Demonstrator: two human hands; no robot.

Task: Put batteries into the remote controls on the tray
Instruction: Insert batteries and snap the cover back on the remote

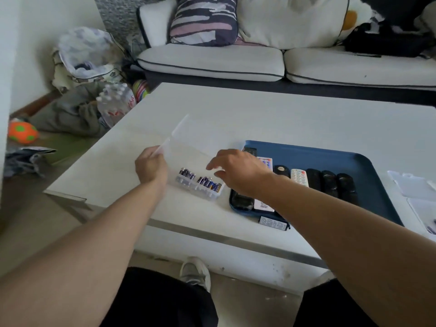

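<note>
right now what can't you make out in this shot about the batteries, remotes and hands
- Head view: the remotes at the blue tray's left are partly covered by the right hand and its forearm.
- Batteries in the clear box: too small to count or read.
- Left hand grips the raised lid; fingertips hidden behind it.
- Clear objects at the right edge: cut off.

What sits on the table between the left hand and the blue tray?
In the head view, the clear battery box with its batteries lies between the left hand and the blue tray; the right hand reaches over it.
</note>
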